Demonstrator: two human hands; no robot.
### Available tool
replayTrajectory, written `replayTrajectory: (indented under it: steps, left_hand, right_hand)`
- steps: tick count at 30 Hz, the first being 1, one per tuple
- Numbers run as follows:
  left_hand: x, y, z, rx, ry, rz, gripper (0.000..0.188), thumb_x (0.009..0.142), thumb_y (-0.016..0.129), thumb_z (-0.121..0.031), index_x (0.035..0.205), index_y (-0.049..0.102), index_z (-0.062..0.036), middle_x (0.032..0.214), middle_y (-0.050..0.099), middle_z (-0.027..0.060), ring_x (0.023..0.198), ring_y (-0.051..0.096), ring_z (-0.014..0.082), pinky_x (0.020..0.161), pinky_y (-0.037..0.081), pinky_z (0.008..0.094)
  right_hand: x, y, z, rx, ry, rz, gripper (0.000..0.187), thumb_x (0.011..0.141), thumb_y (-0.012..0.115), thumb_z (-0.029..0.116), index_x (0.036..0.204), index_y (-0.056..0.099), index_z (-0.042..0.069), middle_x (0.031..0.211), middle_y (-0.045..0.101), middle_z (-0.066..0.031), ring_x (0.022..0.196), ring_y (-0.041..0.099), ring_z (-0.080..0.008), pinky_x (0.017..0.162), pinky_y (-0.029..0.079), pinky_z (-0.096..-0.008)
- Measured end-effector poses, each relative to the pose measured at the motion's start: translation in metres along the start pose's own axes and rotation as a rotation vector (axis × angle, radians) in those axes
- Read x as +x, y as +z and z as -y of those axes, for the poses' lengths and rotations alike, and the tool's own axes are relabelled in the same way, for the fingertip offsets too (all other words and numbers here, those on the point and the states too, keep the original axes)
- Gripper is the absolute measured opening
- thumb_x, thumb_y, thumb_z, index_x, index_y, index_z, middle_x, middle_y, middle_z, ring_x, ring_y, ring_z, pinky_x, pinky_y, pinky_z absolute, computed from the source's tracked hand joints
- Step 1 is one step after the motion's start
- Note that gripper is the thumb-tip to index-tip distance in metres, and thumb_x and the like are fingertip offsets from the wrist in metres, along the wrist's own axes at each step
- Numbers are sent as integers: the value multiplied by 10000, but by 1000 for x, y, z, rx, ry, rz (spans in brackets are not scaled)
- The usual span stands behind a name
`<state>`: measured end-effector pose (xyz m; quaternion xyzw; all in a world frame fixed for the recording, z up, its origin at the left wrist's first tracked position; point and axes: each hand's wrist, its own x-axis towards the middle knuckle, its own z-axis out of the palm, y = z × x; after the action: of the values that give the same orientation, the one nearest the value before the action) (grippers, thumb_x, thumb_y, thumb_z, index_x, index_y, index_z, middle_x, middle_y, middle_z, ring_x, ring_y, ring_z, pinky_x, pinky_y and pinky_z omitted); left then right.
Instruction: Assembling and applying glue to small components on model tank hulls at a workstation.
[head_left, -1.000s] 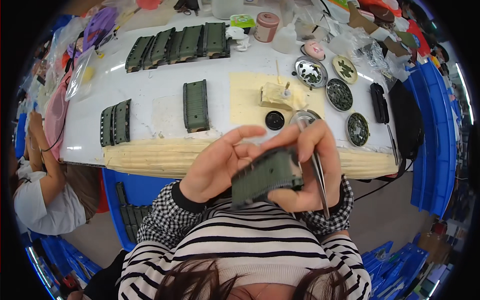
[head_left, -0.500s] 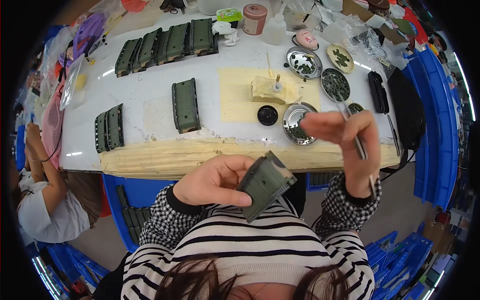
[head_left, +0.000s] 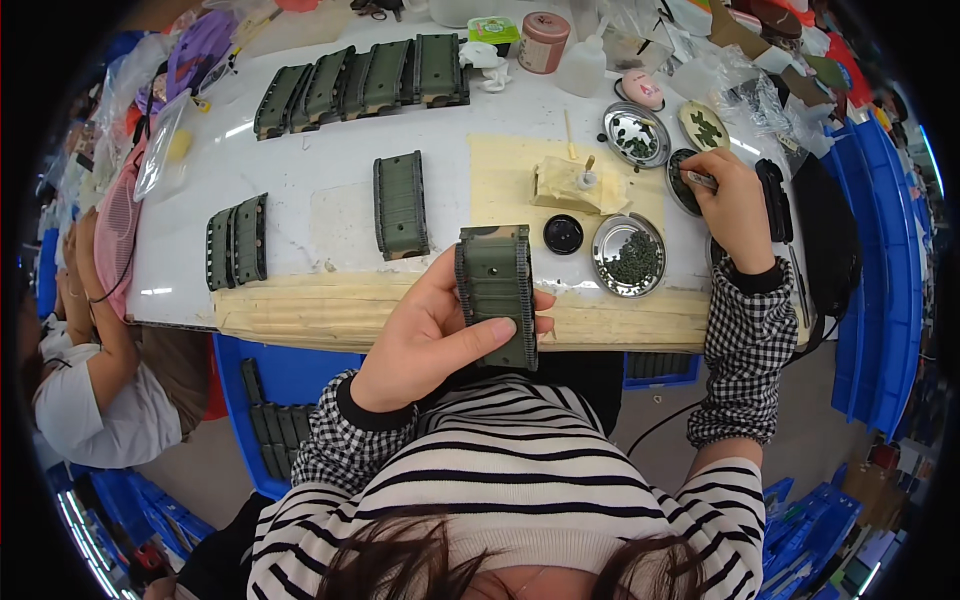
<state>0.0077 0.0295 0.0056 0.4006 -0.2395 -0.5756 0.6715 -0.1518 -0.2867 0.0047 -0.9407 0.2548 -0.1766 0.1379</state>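
Observation:
My left hand point(head_left: 415, 335) is closed round a green, camouflage-painted plastic model part point(head_left: 495, 275), held upright above the table's front edge. Its long sides are toothed and a small hole shows near its top. At the right, my right hand point(head_left: 738, 205) pinches metal tweezers point(head_left: 703, 180), whose tips reach into a dark-filled round dish point(head_left: 676, 190); the hand hides part of that dish. Just left of it, a round metal dish point(head_left: 600, 262) holds many tiny green pieces. A similar green part point(head_left: 400, 205) lies on the table beyond my left hand.
More green parts stand in a row point(head_left: 360, 85) at the back left, and a pair point(head_left: 238, 240) lies at the left. A tape-covered block point(head_left: 575, 188) and a black cap point(head_left: 563, 234) sit mid-table. Blue bins point(head_left: 235, 400) are below the edge. Another person point(head_left: 95, 390) sits at the left.
My right hand has moved forward and right, bringing the tweezers from above the front edge to the dish. My left hand has raised the green part and turned it upright.

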Motion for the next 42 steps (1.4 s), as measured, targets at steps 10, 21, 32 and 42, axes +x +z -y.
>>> replayTrajectory:
  steps: [10, 21, 32, 42]
  left_hand:
    - [2, -3, 1, 172, 73, -22, 564, 912, 526, 67, 1417, 288, -15, 1265, 549, 210, 1164, 580, 273, 993, 490, 413]
    - [7, 5, 5, 95, 180, 2, 598, 930, 479, 65, 1461, 237, -64, 1409, 398, 166, 1244, 497, 247, 1003, 484, 418]
    - [6, -6, 22, 107, 147, -32, 182, 997, 520, -145, 1077, 583, 6, 1068, 629, 64, 1033, 567, 123, 932, 444, 284]
    - [7, -4, 22, -14, 126, -62, 188, 977, 571, -144, 1046, 635, 19, 1012, 658, 52, 953, 576, 99, 866, 468, 255]
  right_hand:
    - [0, -2, -6, 111, -14, -81, 87, 790, 641, 20, 871, 629, -9, 760, 616, -141, 640, 604, -256, 602, 461, -324]
    - [-42, -33, 96, 471, 24, -112, 197, 751, 702, -66, 922, 696, 32, 808, 671, -22, 532, 399, -34, 481, 298, -186]
    - [-63, 15, 164, 917, 0, 120, 271, 745, 727, -83, 953, 758, 88, 820, 551, -4, 657, 520, -69, 788, 496, -244]
    - [-65, 20, 162, 942, 35, 146, 225, 760, 739, -45, 952, 751, 72, 833, 575, -25, 618, 538, -68, 591, 475, -220]
